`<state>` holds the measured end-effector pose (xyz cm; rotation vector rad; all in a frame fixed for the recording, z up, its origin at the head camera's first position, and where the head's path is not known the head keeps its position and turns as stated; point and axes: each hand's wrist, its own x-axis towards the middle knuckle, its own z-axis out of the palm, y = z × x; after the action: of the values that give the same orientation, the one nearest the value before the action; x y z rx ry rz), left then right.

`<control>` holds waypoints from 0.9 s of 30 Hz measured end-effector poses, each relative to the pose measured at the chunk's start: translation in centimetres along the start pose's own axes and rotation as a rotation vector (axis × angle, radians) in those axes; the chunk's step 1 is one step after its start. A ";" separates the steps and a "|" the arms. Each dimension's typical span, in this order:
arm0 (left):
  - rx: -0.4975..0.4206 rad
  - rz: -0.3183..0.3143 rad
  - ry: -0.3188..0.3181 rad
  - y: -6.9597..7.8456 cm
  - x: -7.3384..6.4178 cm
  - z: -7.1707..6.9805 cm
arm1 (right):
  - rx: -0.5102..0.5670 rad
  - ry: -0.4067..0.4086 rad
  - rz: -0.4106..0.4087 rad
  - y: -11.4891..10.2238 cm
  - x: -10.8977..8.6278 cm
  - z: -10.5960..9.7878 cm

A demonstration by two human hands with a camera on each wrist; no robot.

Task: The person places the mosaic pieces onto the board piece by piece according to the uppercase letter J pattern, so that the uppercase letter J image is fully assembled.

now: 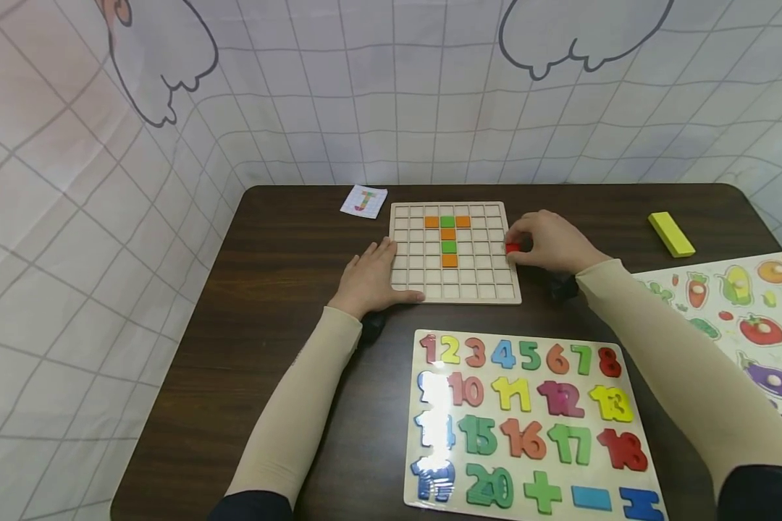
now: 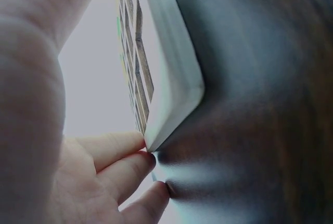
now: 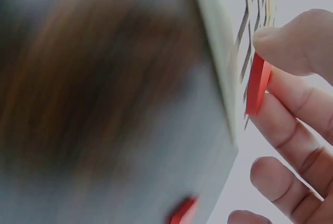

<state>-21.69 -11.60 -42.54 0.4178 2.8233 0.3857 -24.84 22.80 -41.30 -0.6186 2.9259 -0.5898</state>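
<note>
A wooden grid board (image 1: 417,277) lies flat on the dark table, with several orange tiles (image 1: 448,234) and green tiles (image 1: 449,247) forming a T-like shape. My left hand (image 1: 373,278) spreads along the board's left side, thumb at its front edge and fingertips touching its corner in the left wrist view. Between thumb and fingers, my right hand (image 1: 554,242) pinches a red tile (image 3: 257,86) at the board's right edge. Below the board in the right wrist view, another red piece (image 3: 183,212) lies on the table, partly cut off.
A small card with a coloured letter J (image 1: 363,201) lies behind the board's left corner. In front is a number puzzle board (image 1: 489,362). To the right are a yellow block (image 1: 671,234) and a vegetable picture board (image 1: 723,289). Gridded white cloth (image 1: 391,108) hangs behind the table.
</note>
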 end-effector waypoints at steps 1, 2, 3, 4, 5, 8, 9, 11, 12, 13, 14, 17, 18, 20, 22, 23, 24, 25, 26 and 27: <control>0.000 0.000 -0.001 0.0 0.0 0.0 | 0.016 -0.007 -0.010 -0.5 0.2 0.2; 0.000 -0.001 -0.001 0.0 0.0 0.0 | 0.031 -0.016 -0.019 -1.0 0.5 0.5; 0.001 -0.001 0.000 0.0 0.0 0.0 | 0.045 -0.024 -0.026 -1.4 0.7 0.7; 0.003 -0.001 -0.001 0.0 0.0 0.0 | 0.059 -0.030 -0.040 -1.7 1.0 1.0; 0.004 -0.002 -0.001 -0.1 0.0 0.0 | 0.072 -0.035 -0.055 -2.1 1.2 1.3; 0.003 -0.005 -0.002 -0.1 0.0 0.0 | 0.086 -0.051 -0.100 -3.2 1.9 2.1; 0.005 -0.006 -0.004 -0.1 0.0 0.0 | 0.087 -0.055 -0.116 -3.5 2.1 2.3; 0.002 -0.009 -0.005 -0.1 0.1 0.0 | 0.088 -0.070 -0.132 -4.2 2.4 2.7; 0.000 -0.008 -0.006 -0.1 0.1 0.0 | 0.085 -0.077 -0.133 -4.5 2.6 2.9; -0.001 -0.008 -0.007 -0.1 0.1 0.0 | 0.082 -0.080 -0.136 -4.9 2.7 3.0; -0.002 -0.007 -0.007 -0.1 0.1 0.0 | 0.077 -0.084 -0.139 -5.2 2.7 3.1; -0.006 -0.006 -0.006 -0.1 0.2 0.0 | 0.044 -0.079 -0.172 -6.1 2.9 3.4; -0.005 -0.006 -0.006 -0.1 0.2 0.0 | 0.031 -0.074 -0.194 -6.3 2.9 3.5; -0.005 -0.007 -0.006 -0.1 0.3 0.0 | 0.006 -0.061 -0.239 -6.8 2.9 3.7; -0.005 -0.009 -0.008 -0.1 0.3 0.0 | -0.008 -0.045 -0.276 -7.1 2.9 3.8; -0.003 -0.008 -0.009 -0.2 0.3 0.0 | -0.012 -0.038 -0.285 -7.3 2.8 3.8; -0.004 -0.008 -0.011 -0.2 0.3 -0.1 | -0.015 -0.030 -0.292 -7.4 2.8 3.8; -0.005 -0.009 -0.013 -0.2 0.3 -0.1 | -0.013 -0.024 -0.296 -7.5 2.8 3.8; -0.004 -0.010 -0.016 -0.2 0.2 -0.1 | -0.014 -0.019 -0.300 -7.6 2.8 3.8; -0.004 -0.011 -0.017 -0.2 0.2 -0.1 | -0.019 -0.016 -0.304 -7.7 2.8 3.8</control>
<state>-21.99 -11.76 -42.53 0.4028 2.8066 0.3831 -23.94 13.80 -41.83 -1.0756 2.8443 -0.5810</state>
